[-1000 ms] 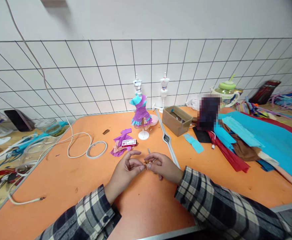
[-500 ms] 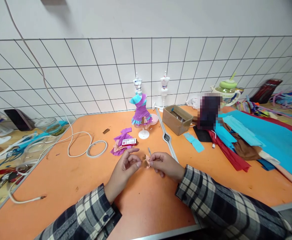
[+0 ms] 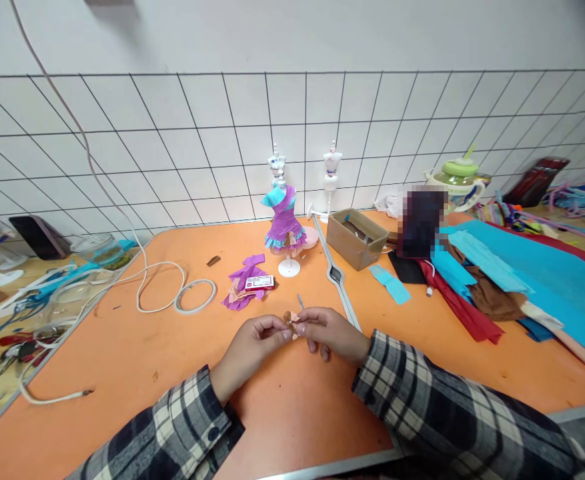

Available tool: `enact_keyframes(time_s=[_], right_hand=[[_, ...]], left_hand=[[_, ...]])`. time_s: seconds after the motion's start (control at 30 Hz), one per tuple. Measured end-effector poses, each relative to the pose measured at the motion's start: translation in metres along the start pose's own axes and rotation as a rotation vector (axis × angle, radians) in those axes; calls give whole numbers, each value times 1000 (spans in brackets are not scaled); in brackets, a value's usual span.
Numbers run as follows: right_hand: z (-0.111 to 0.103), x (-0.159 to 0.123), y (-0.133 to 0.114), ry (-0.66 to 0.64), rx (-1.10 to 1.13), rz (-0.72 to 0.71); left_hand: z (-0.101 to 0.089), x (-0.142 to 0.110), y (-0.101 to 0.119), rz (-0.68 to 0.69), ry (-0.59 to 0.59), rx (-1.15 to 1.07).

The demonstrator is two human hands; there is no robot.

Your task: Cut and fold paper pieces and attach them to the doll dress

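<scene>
My left hand (image 3: 255, 345) and my right hand (image 3: 329, 331) meet over the orange table (image 3: 122, 360), both pinching a small brown and pink paper piece (image 3: 291, 321) between their fingertips. A thin metal pin or needle (image 3: 300, 301) sticks up just behind the right fingers. Beyond the hands stands a small mannequin in a purple and teal paper dress (image 3: 283, 223). Purple paper scraps (image 3: 243, 283) and a small red and white box (image 3: 259, 283) lie in front of it.
A bare white mannequin (image 3: 331, 175), a cardboard box (image 3: 355, 238), a grey bar (image 3: 336, 273) and a tape ring (image 3: 195, 296) with a white cable (image 3: 147, 280) lie around. Blue, red and brown paper sheets (image 3: 512, 280) cover the right side. Scissors and clutter (image 3: 17, 333) sit at left.
The paper piece was raised a little off the table. My left fingers, loosely spread before, have closed onto it next to the right fingers.
</scene>
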State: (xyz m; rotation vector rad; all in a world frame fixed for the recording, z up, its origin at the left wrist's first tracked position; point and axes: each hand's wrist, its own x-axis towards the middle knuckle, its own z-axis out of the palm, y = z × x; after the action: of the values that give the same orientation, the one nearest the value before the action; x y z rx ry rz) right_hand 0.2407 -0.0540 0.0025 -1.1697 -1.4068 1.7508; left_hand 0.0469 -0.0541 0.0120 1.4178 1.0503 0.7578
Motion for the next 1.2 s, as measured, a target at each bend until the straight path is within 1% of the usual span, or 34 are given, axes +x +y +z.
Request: enact_keyframes(time_s=[0.13, 0.23, 0.3, 0.4, 0.5, 0.63, 0.77, 0.9, 1.07, 1.2], right_hand=[[3, 1, 2, 47, 19, -1], [-1, 4, 5, 22, 54, 21], [-3, 5, 5, 17, 50, 31], [-1, 5, 5, 68, 43, 6], [3, 4, 4, 97, 45, -1], [2, 4, 5, 64, 73, -12], [1, 3, 6, 72, 107, -8], [5, 2, 3, 77, 165, 22], [6, 1, 2, 50, 175, 47], [5, 2, 2, 87, 100, 12]], left_hand=[[-2, 1, -2, 32, -2, 62], [-5, 0, 0, 59, -2, 82], [-5, 0, 3, 74, -22, 68], [-3, 0, 5, 72, -58, 18], [0, 1, 2, 32, -15, 11], [-1, 2, -2, 8, 44, 61], [0, 1, 0, 46, 46, 64], [1, 1, 3, 49, 5, 32], [3, 2, 2, 14, 61, 63], [3, 3, 1, 5, 71, 63]])
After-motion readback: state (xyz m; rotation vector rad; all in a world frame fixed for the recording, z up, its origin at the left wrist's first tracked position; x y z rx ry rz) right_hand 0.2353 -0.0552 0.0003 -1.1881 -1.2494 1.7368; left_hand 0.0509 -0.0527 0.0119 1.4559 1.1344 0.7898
